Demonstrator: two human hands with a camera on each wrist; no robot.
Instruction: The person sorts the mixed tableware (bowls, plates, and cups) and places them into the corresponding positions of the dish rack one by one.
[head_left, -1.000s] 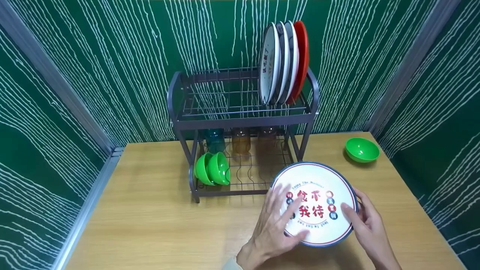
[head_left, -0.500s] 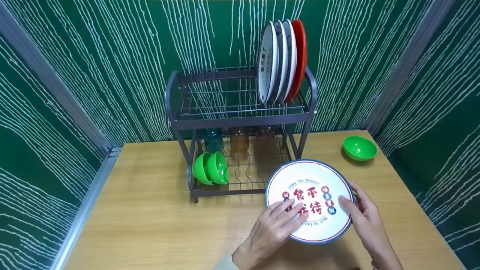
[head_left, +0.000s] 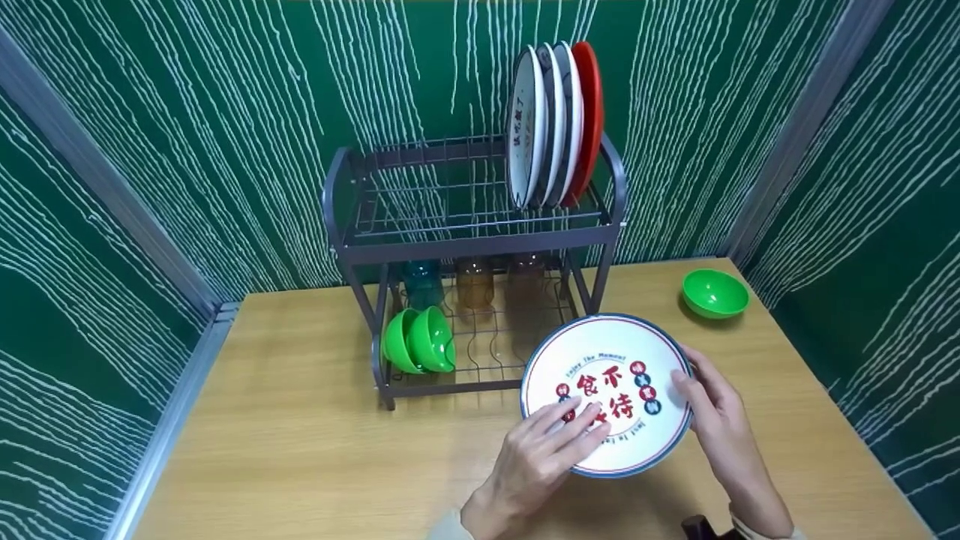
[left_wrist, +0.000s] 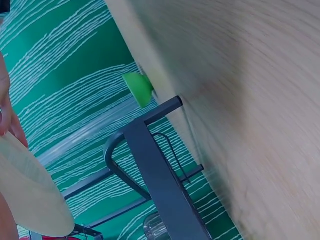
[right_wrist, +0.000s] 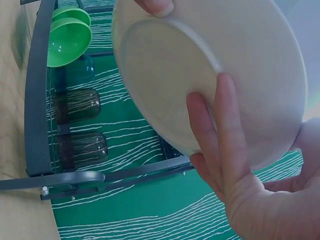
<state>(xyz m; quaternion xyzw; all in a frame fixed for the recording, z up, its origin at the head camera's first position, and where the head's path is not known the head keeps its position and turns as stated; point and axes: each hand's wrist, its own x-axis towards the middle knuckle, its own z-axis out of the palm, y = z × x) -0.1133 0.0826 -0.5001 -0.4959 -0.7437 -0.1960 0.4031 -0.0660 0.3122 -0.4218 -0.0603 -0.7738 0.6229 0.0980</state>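
Both hands hold a round white plate (head_left: 611, 356) with a blue and red rim and red characters, tilted in front of the rack's lower right corner. The left hand (head_left: 534, 457) lays its fingers across the printed face at the lower left; its thumb tip (right_wrist: 159, 7) presses the underside in the right wrist view. At the right rim, the right hand (head_left: 716, 416) grips with the thumb on the face. Its other fingers (right_wrist: 230, 125) spread over the plain back. The left wrist view catches the plate (left_wrist: 30, 192) nearly edge-on at its left.
A dark two-tier dish rack (head_left: 480, 247) stands behind the plate. Its top tier carries upright white plates (head_left: 526, 127) and a red plate (head_left: 591, 124) at the right. Below are two green bowls (head_left: 431, 339) and tinted cups (head_left: 475, 285). Another green bowl (head_left: 715, 294) sits right on the wooden table (head_left: 300, 450).
The plate has shifted slightly left and turned a little counterclockwise in both hands. The left thumb, earlier over the plate's face, is now behind it. Rack and bowls stay put.
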